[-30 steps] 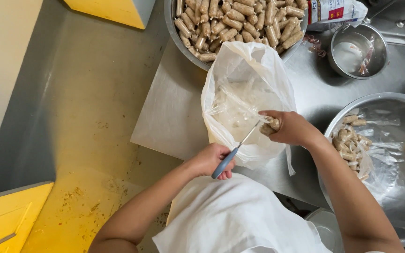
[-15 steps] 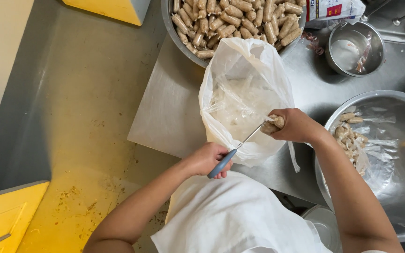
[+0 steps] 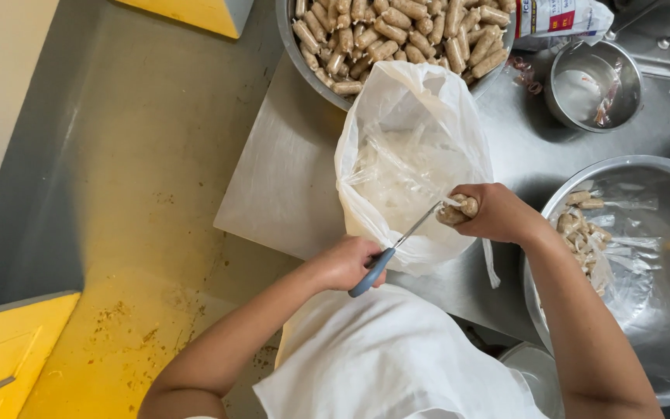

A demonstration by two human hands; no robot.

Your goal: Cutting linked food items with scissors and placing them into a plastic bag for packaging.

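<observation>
Wrapped sausage piece (image 3: 459, 211), pinched in the clenched right hand (image 3: 496, 214) over the open white plastic bag (image 3: 409, 155) so trimmings drop in; blue-handled scissors (image 3: 391, 251), gripped by the left hand (image 3: 347, 262), blade tips just beside the right fingertips, at the wrapper end

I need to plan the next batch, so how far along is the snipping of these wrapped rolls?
Done: a few cut rolls lie in the right-hand bowl. In hand: the right hand holds one roll over the open plastic bag, while the left hand works the scissors at its end. Left: the top bowl holds a heap of wrapped rolls.
</observation>
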